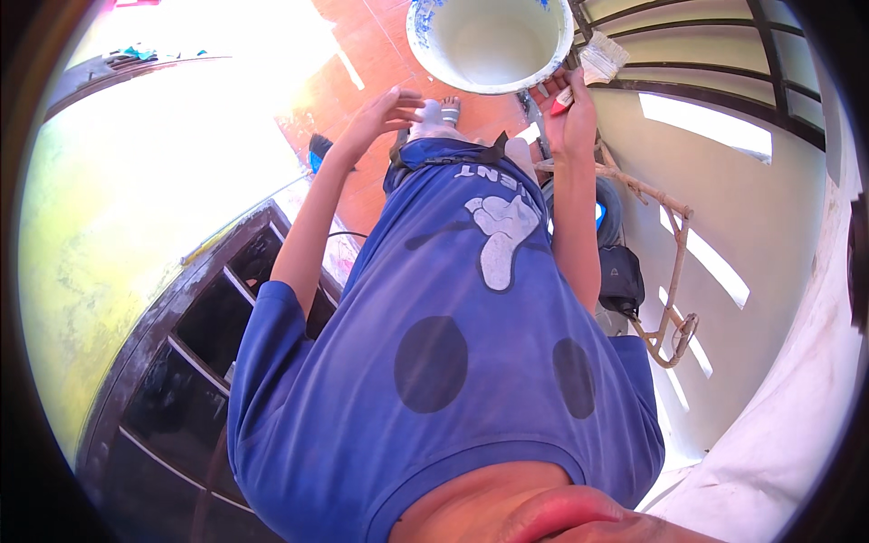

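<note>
beside a round bucket (432,50), white-bristled brush (599,61)

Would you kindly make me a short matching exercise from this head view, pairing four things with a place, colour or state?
Column one:
1. Brush
2. Left hand
3. Bucket
4. T-shirt

Column two:
A. Blue, with two dark ovals on it
B. Pale inside, cut off by the picture's top edge
C. In the grasp of the right hand
D. Open, with nothing in its grasp

Right pairs: 1-C, 2-D, 3-B, 4-A.
</note>
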Motion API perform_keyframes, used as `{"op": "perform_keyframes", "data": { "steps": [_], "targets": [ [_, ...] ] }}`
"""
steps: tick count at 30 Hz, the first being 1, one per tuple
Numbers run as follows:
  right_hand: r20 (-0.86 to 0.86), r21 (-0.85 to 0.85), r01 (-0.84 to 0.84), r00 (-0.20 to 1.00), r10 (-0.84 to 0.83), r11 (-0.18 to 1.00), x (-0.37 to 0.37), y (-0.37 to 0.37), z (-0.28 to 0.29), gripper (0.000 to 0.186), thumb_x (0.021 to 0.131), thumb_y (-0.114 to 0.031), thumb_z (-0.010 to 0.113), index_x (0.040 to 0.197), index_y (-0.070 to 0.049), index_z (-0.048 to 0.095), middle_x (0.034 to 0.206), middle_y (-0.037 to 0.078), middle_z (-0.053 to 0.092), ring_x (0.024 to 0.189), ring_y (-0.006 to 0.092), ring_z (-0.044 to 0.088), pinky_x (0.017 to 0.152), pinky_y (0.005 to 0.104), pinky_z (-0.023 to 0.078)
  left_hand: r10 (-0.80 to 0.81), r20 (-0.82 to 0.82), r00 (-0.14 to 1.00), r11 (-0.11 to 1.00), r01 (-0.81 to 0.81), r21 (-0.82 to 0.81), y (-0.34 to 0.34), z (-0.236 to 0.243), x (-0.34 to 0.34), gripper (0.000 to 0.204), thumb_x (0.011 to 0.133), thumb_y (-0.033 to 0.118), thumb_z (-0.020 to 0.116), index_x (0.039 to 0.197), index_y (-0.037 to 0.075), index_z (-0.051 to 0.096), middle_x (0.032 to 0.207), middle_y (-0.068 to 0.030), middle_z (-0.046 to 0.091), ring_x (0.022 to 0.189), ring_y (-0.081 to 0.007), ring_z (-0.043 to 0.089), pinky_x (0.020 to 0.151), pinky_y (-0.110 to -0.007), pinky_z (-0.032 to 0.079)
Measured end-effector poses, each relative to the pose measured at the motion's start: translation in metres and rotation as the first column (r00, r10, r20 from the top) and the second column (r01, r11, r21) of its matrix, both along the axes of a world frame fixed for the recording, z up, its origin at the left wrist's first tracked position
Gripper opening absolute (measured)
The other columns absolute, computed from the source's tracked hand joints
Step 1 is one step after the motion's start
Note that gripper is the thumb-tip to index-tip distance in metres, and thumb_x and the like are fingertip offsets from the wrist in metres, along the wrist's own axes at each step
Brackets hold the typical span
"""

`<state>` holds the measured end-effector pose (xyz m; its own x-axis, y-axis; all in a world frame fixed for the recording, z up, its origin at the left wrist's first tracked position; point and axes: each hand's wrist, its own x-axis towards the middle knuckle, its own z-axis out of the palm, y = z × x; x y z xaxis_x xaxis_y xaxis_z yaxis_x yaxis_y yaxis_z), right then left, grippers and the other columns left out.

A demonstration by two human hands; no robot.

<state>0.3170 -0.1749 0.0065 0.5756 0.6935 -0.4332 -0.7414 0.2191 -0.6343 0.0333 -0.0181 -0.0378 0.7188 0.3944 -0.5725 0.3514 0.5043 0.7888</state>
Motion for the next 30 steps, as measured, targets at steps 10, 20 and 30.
{"op": "perform_keyframes", "data": {
  "steps": [10,20,30],
  "targets": [
    [-0.055,0.012,0.115,0.992,-0.114,0.993,0.024,-0.038,-0.028,0.033,0.109,-0.029,0.043,0.130,-0.005,0.052,0.127,0.011,0.058,0.114,0.0254,0.057,0.093,0.0475,0.049,-0.338,-0.630,0.699,0.930,0.349,-0.112,-0.191,0.026,-0.208,0.064,0.110,0.051,0.029,0.133,0.002,0.063,0.129,-0.0200,0.066,0.124,-0.0290,0.059,0.109,-0.038,0.042],
    [-0.064,-0.072,0.073,0.995,-0.077,0.995,0.073,-0.035,-0.045,0.036,0.110,-0.028,0.042,0.133,-0.002,0.049,0.127,0.013,0.057,0.118,0.0282,0.056,0.100,0.0525,0.046,-0.166,-0.695,0.699,0.978,0.205,-0.028,-0.268,0.047,-0.174,0.059,0.108,0.048,0.035,0.135,0.003,0.061,0.130,-0.0191,0.066,0.123,-0.0282,0.059,0.109,-0.038,0.042],
    [-0.071,-0.058,-0.014,0.997,0.010,0.998,0.080,-0.051,-0.055,0.032,0.110,-0.029,0.043,0.126,-0.003,0.054,0.119,0.011,0.061,0.108,0.0240,0.058,0.094,0.0443,0.049,-0.175,-0.673,0.719,0.970,0.244,0.008,-0.265,0.034,-0.150,0.056,0.106,0.045,0.040,0.137,0.003,0.059,0.130,-0.0182,0.066,0.122,-0.0275,0.059,0.108,-0.038,0.043]
  ]
}}
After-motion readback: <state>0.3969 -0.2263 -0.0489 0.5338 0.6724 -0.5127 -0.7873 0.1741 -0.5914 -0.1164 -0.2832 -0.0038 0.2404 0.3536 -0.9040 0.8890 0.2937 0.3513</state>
